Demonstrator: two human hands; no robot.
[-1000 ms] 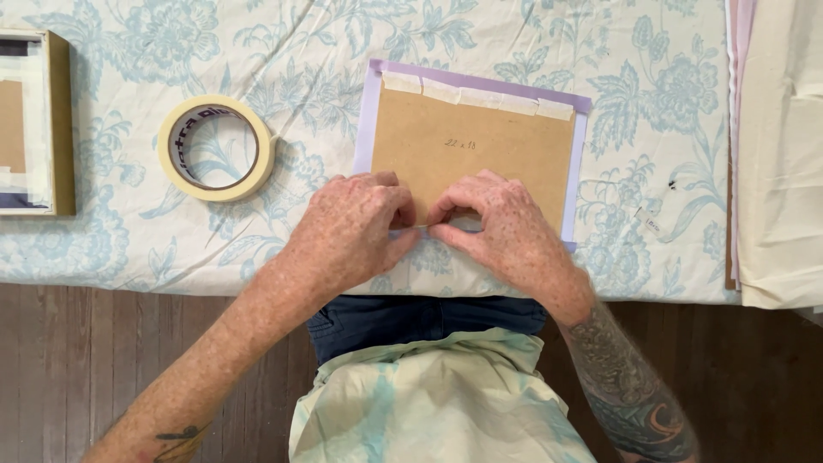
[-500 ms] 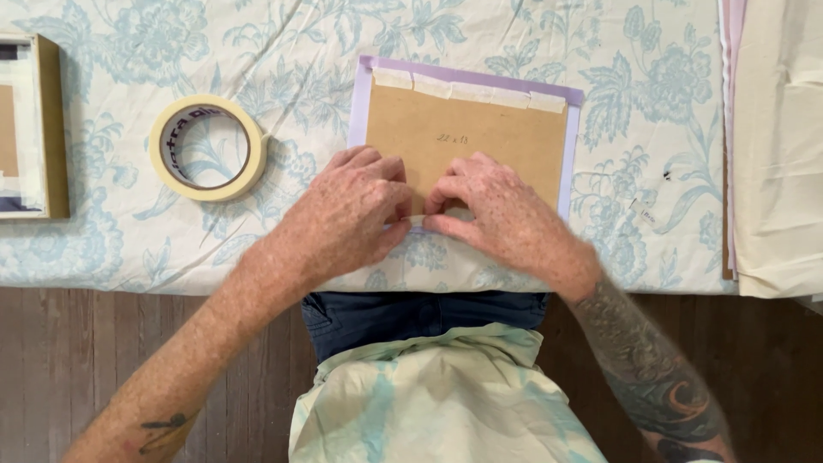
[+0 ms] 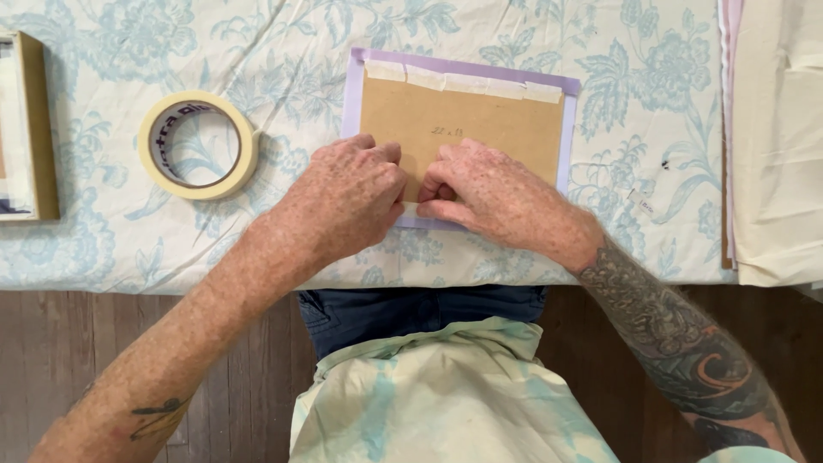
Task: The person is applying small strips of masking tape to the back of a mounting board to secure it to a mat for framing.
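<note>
2 hands are all that steady this job, so I take the things by size. Biggest is the floral tablecloth (image 3: 171,249), which hangs over the near table edge at 6 o'clock; my forearms rest on it there, and I judge a drag of either arm could ruck the cloth and shift everything on it. Next is the brown card (image 3: 463,129) on its lilac backing sheet (image 3: 353,94), lying just past my knuckles at 12 o'clock, with 1 strip of pale tape (image 3: 463,82) along the far edge. Only that edge shows tape, so if I push unevenly the card may pivot and sit crooked on the lilac. The roll of masking tape (image 3: 197,144) lies at 10 o'clock, apart from my left hand (image 3: 347,201); a careless elbow could knock it. A wooden frame (image 3: 30,129) sits at 9 o'clock, well clear.

My left hand is curled, fingertips pressing the card's near edge. My right hand (image 3: 493,193) is bunched beside it, fingers pressed together on that same edge; whether they pinch a tape end I cannot tell. If they do, it could crease or stick askew.
</note>
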